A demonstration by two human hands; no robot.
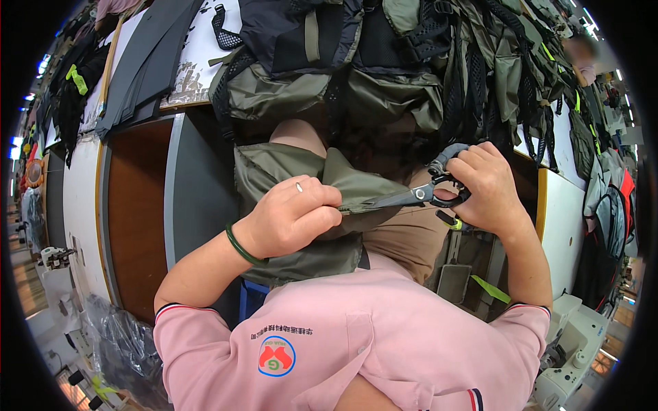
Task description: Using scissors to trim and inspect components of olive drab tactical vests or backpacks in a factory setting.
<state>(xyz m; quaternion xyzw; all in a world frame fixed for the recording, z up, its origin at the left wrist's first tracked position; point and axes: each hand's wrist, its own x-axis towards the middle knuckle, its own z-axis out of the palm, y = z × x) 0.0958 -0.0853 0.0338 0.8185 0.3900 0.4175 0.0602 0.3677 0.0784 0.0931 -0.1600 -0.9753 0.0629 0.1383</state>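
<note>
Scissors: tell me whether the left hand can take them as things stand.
Probably not: the right hand holds the scissors by the handles, and the left hand is itself taken up pinching the green cloth, though it is close to the blade end.

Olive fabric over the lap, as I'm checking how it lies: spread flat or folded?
Not flat, partly folded: the olive fabric drapes unevenly, a raised fold standing beside the left hand.

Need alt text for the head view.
The person's right hand holds scissors, blades at the edge of olive fabric pinched in the left hand. Beyond, olive and black sewn pieces lie heaped on a white worktop.
</note>
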